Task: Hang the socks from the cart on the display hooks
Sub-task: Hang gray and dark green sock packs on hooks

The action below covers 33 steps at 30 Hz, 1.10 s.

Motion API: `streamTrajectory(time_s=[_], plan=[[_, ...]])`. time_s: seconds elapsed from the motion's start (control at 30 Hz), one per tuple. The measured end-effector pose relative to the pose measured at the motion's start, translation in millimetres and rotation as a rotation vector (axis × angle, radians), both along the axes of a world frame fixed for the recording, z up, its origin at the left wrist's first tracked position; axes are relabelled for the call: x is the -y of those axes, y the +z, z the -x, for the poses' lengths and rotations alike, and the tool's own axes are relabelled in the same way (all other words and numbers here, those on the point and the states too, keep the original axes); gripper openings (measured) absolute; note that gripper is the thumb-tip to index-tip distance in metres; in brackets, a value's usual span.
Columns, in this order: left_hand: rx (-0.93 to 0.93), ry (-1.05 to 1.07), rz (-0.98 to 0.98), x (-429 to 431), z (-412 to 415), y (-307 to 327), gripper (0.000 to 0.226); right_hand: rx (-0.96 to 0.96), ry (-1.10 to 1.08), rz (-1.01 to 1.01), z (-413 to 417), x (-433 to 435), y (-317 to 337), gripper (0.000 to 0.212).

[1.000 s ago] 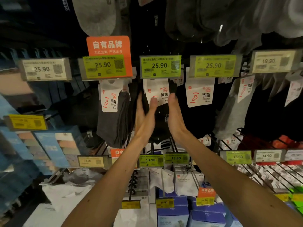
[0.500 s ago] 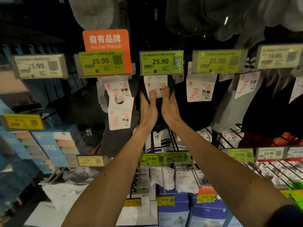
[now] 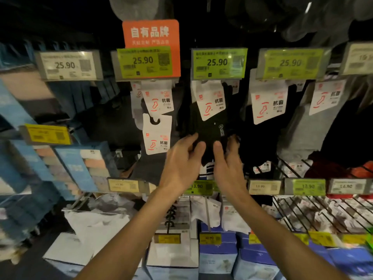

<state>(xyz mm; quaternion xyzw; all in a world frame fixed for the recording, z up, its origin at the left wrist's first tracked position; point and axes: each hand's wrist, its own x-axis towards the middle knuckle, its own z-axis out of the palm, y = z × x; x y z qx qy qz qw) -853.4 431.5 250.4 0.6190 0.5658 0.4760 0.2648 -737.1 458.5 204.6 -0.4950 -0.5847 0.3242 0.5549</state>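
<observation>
In the dim shop, wire hooks [image 3: 287, 168] and glossy green price tags [image 3: 290, 62] stood in crowded rows. The black socks [image 3: 210, 126], soft knit under a flat white card header [image 3: 210, 102], hung beneath the middle tag [image 3: 219, 62]. My left hand [image 3: 179, 164] and right hand [image 3: 230, 168] each pinched their lower end.

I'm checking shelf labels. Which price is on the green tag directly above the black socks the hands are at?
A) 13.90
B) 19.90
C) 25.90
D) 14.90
C: the green tag directly above the black socks reads 25.90.
</observation>
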Motion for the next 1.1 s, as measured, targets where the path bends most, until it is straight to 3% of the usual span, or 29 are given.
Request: streamTrajectory(time_s=[0.1,0.13,0.2,0.27,0.33,0.53,0.8,0.97,1.1], plan=[[-0.009,0.244,-0.264,22.8,39.6,8.0,0.009,-0.002,-0.021,-0.030,2.8,30.0,-8.4,0.063],[-0.043,0.359,-0.322,15.5,57.6,6.1,0.012,0.035,-0.050,-0.060,7.3,32.8,-8.3,0.050],[-0.078,0.450,-0.278,-2.6,88.7,-1.2,0.051,0.146,-0.069,-0.118,21.7,32.6,-0.6,0.033],[0.039,0.378,-0.119,-16.6,101.8,-8.5,0.076,0.217,0.018,-0.122,40.4,21.9,9.3,0.036],[0.106,0.291,-0.022,-24.4,102.7,-15.8,0.077,0.254,0.085,-0.114,58.6,9.0,17.0,0.047],[0.041,0.234,-0.116,-24.8,103.5,-22.2,0.037,0.212,0.084,-0.073,81.7,-16.1,37.9,0.061],[0.123,0.063,-0.230,-1.8,106.4,-8.3,0.022,0.165,0.137,-0.202,77.9,-13.5,53.6,0.020],[0.257,-0.042,-0.288,5.2,94.4,21.8,0.021,-0.006,0.332,-0.229,77.7,-13.4,67.3,0.018],[0.288,0.045,-0.394,6.4,84.1,52.4,0.015,-0.053,0.373,-0.295,77.4,-12.1,81.7,0.022]])
